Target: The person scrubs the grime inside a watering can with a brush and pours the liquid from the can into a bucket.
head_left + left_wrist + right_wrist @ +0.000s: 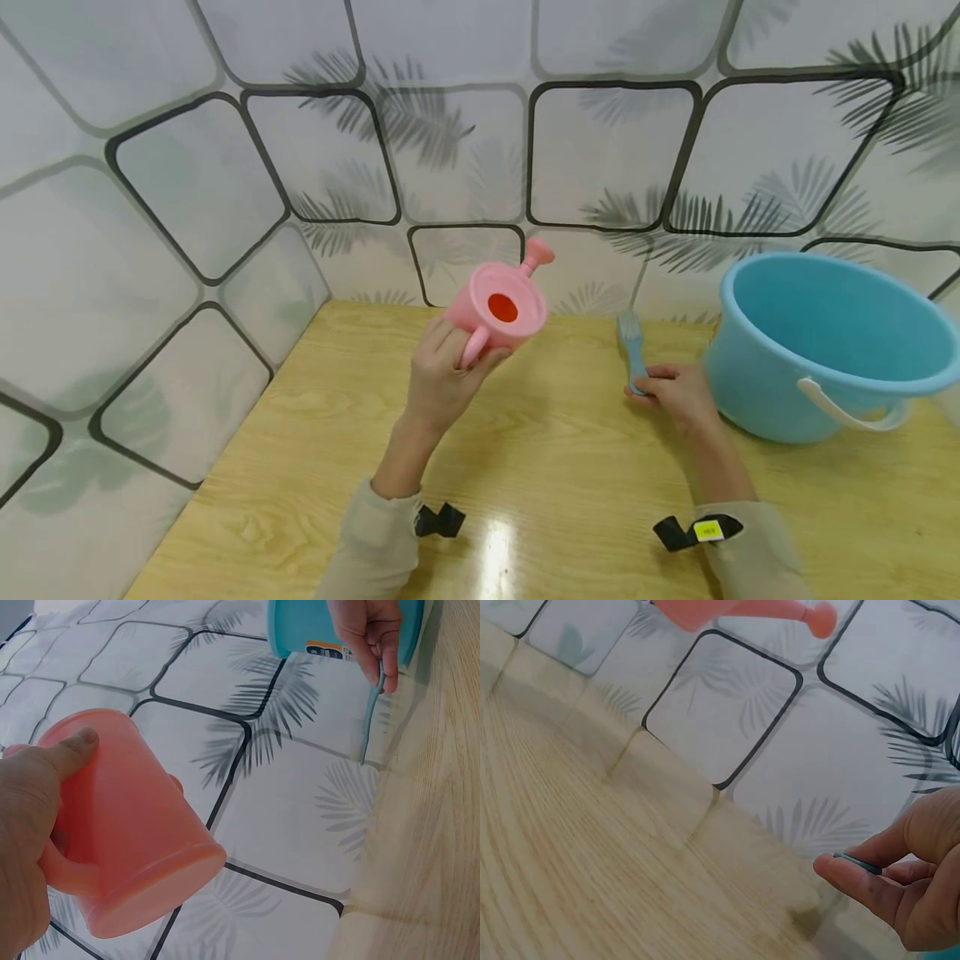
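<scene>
A pink toy watering can point(480, 292) is held up above the table by my left hand point(442, 367), which grips its handle. Its round top opening, orange inside, faces the head camera, and its spout points up and to the right. In the left wrist view the can's base point(161, 892) shows, with the left thumb against its side. My right hand point(678, 396) pinches the handle end of a small blue toy fork point(632, 346), tines pointing away from me. From the right wrist, only the handle's end point(859, 862) is visible between thumb and finger.
A large blue bucket point(772, 392) with a white-gripped handle stands on the table just right of my right hand. The wood-look table point(570, 467) meets a patterned wall covering point(465, 158) at the back and left.
</scene>
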{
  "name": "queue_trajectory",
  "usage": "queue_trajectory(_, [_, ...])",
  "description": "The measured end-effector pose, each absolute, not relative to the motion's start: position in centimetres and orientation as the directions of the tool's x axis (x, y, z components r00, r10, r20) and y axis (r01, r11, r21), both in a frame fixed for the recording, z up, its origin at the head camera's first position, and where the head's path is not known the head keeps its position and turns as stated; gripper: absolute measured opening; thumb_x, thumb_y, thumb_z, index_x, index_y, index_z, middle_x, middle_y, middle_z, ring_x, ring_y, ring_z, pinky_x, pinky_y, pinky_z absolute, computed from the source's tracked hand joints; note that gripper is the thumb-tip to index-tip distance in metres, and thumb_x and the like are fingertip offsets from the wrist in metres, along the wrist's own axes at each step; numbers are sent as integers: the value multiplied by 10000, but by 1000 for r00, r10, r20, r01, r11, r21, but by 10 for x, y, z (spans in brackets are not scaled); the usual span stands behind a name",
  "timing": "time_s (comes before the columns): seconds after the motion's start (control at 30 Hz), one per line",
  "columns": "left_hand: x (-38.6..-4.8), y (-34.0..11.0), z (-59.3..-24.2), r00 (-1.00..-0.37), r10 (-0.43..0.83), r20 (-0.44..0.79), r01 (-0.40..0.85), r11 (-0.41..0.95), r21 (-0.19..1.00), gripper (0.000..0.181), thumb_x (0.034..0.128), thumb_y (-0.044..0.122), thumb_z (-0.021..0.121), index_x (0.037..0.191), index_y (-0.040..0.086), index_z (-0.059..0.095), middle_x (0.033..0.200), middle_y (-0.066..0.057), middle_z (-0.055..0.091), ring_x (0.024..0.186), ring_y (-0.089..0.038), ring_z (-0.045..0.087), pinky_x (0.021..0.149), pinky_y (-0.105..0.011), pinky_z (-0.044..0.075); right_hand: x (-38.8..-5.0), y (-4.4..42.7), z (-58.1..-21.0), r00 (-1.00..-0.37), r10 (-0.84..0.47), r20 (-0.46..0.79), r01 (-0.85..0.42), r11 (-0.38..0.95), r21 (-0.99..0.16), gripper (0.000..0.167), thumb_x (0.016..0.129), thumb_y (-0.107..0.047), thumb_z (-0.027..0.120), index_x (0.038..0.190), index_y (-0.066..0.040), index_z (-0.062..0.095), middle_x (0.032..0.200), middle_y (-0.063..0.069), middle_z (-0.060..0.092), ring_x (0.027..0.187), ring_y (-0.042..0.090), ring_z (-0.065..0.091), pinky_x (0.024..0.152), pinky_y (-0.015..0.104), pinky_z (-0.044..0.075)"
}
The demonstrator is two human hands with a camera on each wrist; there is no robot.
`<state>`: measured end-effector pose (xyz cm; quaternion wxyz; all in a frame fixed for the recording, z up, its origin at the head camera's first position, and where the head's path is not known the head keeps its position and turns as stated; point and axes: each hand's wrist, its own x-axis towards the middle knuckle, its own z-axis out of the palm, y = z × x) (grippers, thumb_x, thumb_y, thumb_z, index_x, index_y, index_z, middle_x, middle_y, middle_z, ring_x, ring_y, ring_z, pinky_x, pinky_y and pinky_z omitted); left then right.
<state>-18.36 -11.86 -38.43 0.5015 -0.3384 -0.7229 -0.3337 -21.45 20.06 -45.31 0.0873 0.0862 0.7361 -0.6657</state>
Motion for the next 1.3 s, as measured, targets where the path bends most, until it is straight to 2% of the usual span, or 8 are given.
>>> queue_trajectory(0.17, [-183, -118, -387, -272, 149, 951, 827, 541, 151, 452, 870, 364, 739, 682, 74, 448, 679, -52, 450, 684, -237, 441, 613, -343, 383, -215, 202, -463, -964, 25, -266, 267, 97, -959, 533, 926, 65, 600, 1344, 273, 342, 983, 217, 609, 707, 106, 713, 722, 260, 587])
queue_trajectory(0.43, [-185, -120, -392, -257, 140, 956, 825, 547, 142, 465, 856, 337, 766, 671, 90, 418, 659, -40, 412, 654, -220, 420, 605, -332, 371, -214, 200, -474, -954, 36, -296, 298, 143, -944, 536, 950, 36, 571, 1371, 258, 326, 1167, 341, 564, 717, 82, 708, 690, 228, 580])
queue_trajectory(0.57, [-187, -121, -393, -263, 135, 955, 824, 546, 150, 456, 836, 312, 793, 672, 83, 434, 659, -40, 423, 646, -215, 416, 597, -332, 365, -215, 198, -475, -955, 66, -289, 296, 142, -945, 537, 938, 26, 593, 1353, 262, 347, 1156, 365, 561, 706, 107, 713, 678, 239, 584])
queue_trajectory(0.7, [-189, -121, -393, -264, 131, 956, 821, 551, 151, 428, 832, 302, 799, 687, 73, 466, 672, -46, 448, 658, -226, 428, 588, -324, 365, -215, 200, -473, -973, 80, -216, 230, 358, -905, 412, 902, -78, 641, 1191, 204, 557, 926, 220, 673, 653, 91, 661, 618, 253, 569])
queue_trajectory(0.8, [-191, -121, -393, -259, 133, 957, 823, 549, 147, 437, 833, 299, 795, 681, 67, 458, 672, -50, 447, 656, -226, 428, 590, -325, 363, -213, 201, -470, -987, 60, -151, 158, 570, -806, 250, 846, -153, 664, 933, 81, 671, 701, 58, 602, 583, 106, 515, 535, 258, 457])
queue_trajectory(0.87, [-193, -121, -393, -257, 136, 957, 825, 546, 145, 451, 832, 300, 794, 674, 62, 445, 670, -54, 440, 652, -223, 421, 595, -326, 356, -212, 201, -467, -993, 30, -115, 106, 659, -744, 209, 827, -171, 668, 826, 38, 665, 638, 36, 550, 574, 145, 441, 524, 281, 390])
queue_trajectory(1.07, [-194, -122, -394, -262, 136, 955, 821, 552, 146, 432, 853, 323, 768, 685, 53, 474, 686, -65, 488, 650, -216, 435, 610, -337, 365, -209, 192, -466, -995, 4, -99, 68, 755, -652, 210, 856, -171, 667, 850, 38, 637, 706, 73, 581, 613, 188, 477, 535, 302, 402])
queue_trajectory(1.3, [-197, -123, -396, -271, 140, 952, 817, 556, 151, 443, 851, 329, 767, 683, 56, 462, 678, -62, 482, 645, -219, 430, 608, -340, 371, -209, 187, -467, -996, 46, -80, 87, 766, -637, 176, 859, -144, 675, 824, 14, 607, 707, 95, 586, 619, 222, 511, 529, 320, 403])
